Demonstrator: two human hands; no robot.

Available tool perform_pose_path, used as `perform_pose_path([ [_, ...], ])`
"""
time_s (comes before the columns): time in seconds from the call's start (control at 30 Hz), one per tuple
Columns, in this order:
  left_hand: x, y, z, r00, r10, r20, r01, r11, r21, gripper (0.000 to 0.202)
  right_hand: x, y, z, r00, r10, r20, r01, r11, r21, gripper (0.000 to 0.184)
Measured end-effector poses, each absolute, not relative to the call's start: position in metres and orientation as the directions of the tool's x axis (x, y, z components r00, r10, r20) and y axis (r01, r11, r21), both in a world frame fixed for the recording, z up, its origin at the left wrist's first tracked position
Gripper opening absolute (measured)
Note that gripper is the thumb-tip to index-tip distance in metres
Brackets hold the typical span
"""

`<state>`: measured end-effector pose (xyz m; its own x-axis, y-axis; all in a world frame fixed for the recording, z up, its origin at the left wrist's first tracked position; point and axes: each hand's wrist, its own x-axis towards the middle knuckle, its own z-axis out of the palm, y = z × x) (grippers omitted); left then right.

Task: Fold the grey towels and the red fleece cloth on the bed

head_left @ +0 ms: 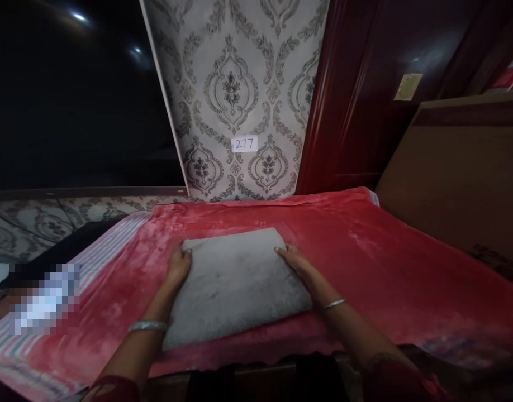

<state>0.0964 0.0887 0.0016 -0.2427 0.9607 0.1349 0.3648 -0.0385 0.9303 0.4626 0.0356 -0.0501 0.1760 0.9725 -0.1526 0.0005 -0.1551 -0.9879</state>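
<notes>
A folded grey towel (pixel 235 285) lies flat on a red plush blanket (pixel 365 251) that covers a raised surface. My left hand (pixel 179 267) rests against the towel's left edge, fingers curled over its far left corner. On the opposite side my right hand (pixel 293 260) lies along the towel's right edge, its fingers together and stretched toward the far right corner. Both wrists wear thin bangles.
A striped sheet (pixel 101 251) shows under the blanket at the left. Patterned wallpaper with a small label "277" (pixel 244 144) stands behind. A dark red wooden door (pixel 365 95) and a brown board (pixel 461 178) stand at the right. A dark screen (pixel 72 95) fills the upper left.
</notes>
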Motion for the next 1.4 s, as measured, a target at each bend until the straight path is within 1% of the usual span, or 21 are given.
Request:
perform_pose_path([
  [0.1,0.101,0.090,0.019,-0.249,0.943,0.220,0.493,-0.072,0.867,0.054,0.456,0.032,-0.046,0.239,0.971,-0.023,-0.019,-0.019,-1.000,0.041],
  [0.17,0.104,0.096,0.026,-0.239,0.943,0.233,0.554,-0.065,0.830,0.050,0.453,0.031,-0.047,0.304,0.953,0.016,-0.019,0.023,-1.000,0.045],
  [0.23,0.106,0.103,0.027,-0.232,0.956,0.177,0.606,0.000,0.796,0.046,0.452,0.030,-0.051,0.329,0.944,-0.024,-0.020,-0.018,-1.000,0.045],
  [0.33,0.107,0.111,0.023,-0.232,0.969,0.090,0.659,0.089,0.747,0.041,0.453,0.025,-0.058,0.301,0.949,-0.097,-0.033,-0.091,-0.995,0.043],
  [0.4,0.111,0.109,0.024,-0.250,0.965,0.085,0.680,0.113,0.724,0.045,0.456,0.020,-0.061,0.245,0.957,-0.153,-0.071,-0.140,-0.988,0.045],
  [0.43,0.116,0.106,0.026,-0.237,0.964,0.117,0.712,0.090,0.697,0.048,0.457,0.016,-0.061,0.206,0.962,-0.182,-0.095,-0.165,-0.982,0.047],
  [0.47,0.124,0.100,0.027,-0.190,0.968,0.163,0.756,0.039,0.653,0.051,0.458,0.012,-0.062,0.166,0.965,-0.205,-0.115,-0.188,-0.975,0.048],
  [0.5,0.134,0.092,0.028,-0.106,0.973,0.207,0.802,-0.040,0.596,0.054,0.457,0.008,-0.063,0.128,0.967,-0.219,-0.126,-0.203,-0.971,0.048],
  [0.57,0.162,0.071,0.025,0.149,0.956,0.252,0.846,-0.255,0.469,0.059,0.455,0.002,-0.064,0.089,0.977,-0.193,-0.104,-0.183,-0.978,0.048],
  [0.6,0.178,0.059,0.020,0.268,0.934,0.238,0.830,-0.349,0.434,0.061,0.452,-0.001,-0.065,0.090,0.984,-0.154,-0.074,-0.147,-0.986,0.050],
  [0.67,0.208,0.035,0.003,0.435,0.874,0.218,0.784,-0.486,0.386,0.062,0.448,-0.004,-0.067,0.108,0.993,-0.044,0.003,-0.045,-0.999,0.055],
  [0.7,0.219,0.025,-0.007,0.489,0.848,0.203,0.782,-0.530,0.328,0.063,0.446,-0.004,-0.068,0.117,0.993,0.011,0.041,0.006,-0.999,0.056],
  [0.77,0.234,0.010,-0.026,0.533,0.822,0.200,0.796,-0.567,0.211,0.064,0.443,-0.004,-0.069,0.127,0.989,0.081,0.096,0.069,-0.993,0.054],
  [0.83,0.237,0.004,-0.038,0.544,0.814,0.202,0.812,-0.572,0.115,0.066,0.443,-0.003,-0.071,0.123,0.988,0.092,0.117,0.077,-0.990,0.050],
  [0.93,0.233,0.004,-0.042,0.552,0.808,0.206,0.820,-0.571,0.043,0.066,0.444,-0.003,-0.072,0.126,0.989,0.073,0.125,0.057,-0.990,0.048],
  [1.07,0.232,0.005,-0.037,0.533,0.819,0.213,0.833,-0.551,0.037,0.068,0.445,-0.003,-0.071,0.140,0.988,0.066,0.173,0.041,-0.984,0.044],
  [1.13,0.230,0.005,-0.032,0.508,0.841,0.187,0.851,-0.523,0.042,0.071,0.445,-0.003,-0.069,0.151,0.987,0.051,0.209,0.018,-0.978,0.039],
  [1.27,0.203,0.007,-0.020,0.375,0.923,0.084,0.926,-0.378,0.016,0.075,0.446,-0.005,-0.066,0.190,0.981,0.022,0.280,-0.033,-0.959,0.036],
  [1.4,0.150,0.005,-0.011,0.195,0.980,0.044,0.980,-0.193,-0.039,0.072,0.443,-0.006,-0.063,0.221,0.975,0.021,0.310,-0.050,-0.949,0.035],
])
